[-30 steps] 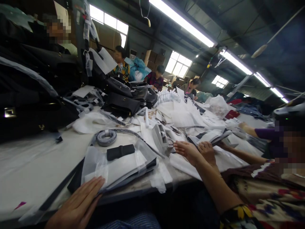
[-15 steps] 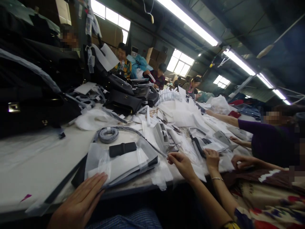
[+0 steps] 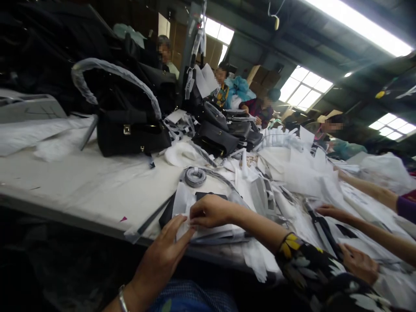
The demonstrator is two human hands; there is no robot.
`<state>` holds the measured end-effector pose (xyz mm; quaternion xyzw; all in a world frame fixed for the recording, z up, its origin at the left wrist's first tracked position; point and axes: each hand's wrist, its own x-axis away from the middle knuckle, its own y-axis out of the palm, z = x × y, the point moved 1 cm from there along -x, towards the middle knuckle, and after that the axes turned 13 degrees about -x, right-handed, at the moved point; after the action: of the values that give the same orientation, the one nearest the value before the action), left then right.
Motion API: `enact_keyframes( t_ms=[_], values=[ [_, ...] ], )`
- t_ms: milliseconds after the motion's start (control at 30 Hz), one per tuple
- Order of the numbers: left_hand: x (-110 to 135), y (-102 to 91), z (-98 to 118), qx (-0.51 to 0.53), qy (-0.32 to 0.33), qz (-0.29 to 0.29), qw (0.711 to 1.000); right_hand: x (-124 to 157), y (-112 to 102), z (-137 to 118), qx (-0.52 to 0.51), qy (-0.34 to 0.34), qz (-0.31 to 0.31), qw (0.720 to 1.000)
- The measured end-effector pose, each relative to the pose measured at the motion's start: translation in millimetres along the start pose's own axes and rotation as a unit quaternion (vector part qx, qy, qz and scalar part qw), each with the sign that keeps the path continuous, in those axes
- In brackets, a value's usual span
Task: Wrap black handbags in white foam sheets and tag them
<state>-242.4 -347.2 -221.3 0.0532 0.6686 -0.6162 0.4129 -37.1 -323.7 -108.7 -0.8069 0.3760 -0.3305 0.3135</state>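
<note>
In front of me at the table edge lies a flat black bag [image 3: 167, 213] partly wrapped in a white translucent sheet [image 3: 179, 198]. My left hand [image 3: 164, 249], a bangle at its wrist, rests its fingertips on the sheet's near left part, thumb spread from the fingers. Bent over the same spot, my right hand [image 3: 211, 211] pinches the sheet close to the left fingertips. A black piece [image 3: 211, 196] on top is mostly hidden behind my right hand. A coiled, plastic-wrapped strap [image 3: 195, 177] lies just behind the bag. A wrapped band [image 3: 147, 222] sticks out to its left.
A black handbag [image 3: 130, 134] with a wrapped handle stands at the back left. More black bags [image 3: 216, 138] lie behind. White sheets [image 3: 302, 167] are heaped to the right. A co-worker's hands [image 3: 359, 262] handle items at the right. A pink scrap [image 3: 123, 219] lies on the table [image 3: 81, 190].
My view has turned left, so things appear shifted right. My right hand has come across onto the bag beside my left and pinches the sheet. My left hand's thumb has spread.
</note>
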Motion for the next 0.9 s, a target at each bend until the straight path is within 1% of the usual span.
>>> enact_keyframes(
  t_ms=[67,133,200,267,333,433,567,667,800,900],
  values=[
    [1.0,0.8,-0.1,0.002,-0.004,0.003,1.000,-17.4,-2.3,-2.0,0.065,0.018,-0.056,0.996],
    [1.8,1.5,-1.2,0.000,0.002,0.012,1.000,-31.5,-3.5,-10.4,0.134,0.024,-0.097,0.986],
    [2.0,1.9,-3.0,-0.005,0.020,0.028,0.999,-43.7,-3.9,-21.0,0.204,0.020,-0.128,0.970],
    [1.4,1.6,-5.1,-0.005,0.044,0.039,0.998,-54.8,-4.3,-28.1,0.249,0.013,-0.161,0.955],
    [0.1,0.7,-6.8,0.003,0.059,0.038,0.998,-65.1,-6.4,-27.5,0.273,0.006,-0.180,0.945],
    [-2.7,-1.2,-7.5,0.017,0.055,0.034,0.998,-77.4,-13.5,-12.9,0.291,0.013,-0.173,0.941],
    [-4.3,-1.3,-5.4,0.041,0.035,0.041,0.998,-84.0,-23.7,12.4,0.274,0.023,-0.170,0.946],
    [-2.9,1.4,-3.8,0.053,0.020,0.035,0.998,-83.9,-27.6,27.8,0.240,0.048,-0.141,0.959],
    [-0.4,5.2,-3.5,0.058,0.013,0.027,0.998,-85.6,-28.8,51.4,0.150,0.089,-0.100,0.980],
    [0.2,6.5,-4.0,0.048,0.018,0.029,0.998,-88.2,-33.6,72.6,0.042,0.129,-0.057,0.989]
  ],
)
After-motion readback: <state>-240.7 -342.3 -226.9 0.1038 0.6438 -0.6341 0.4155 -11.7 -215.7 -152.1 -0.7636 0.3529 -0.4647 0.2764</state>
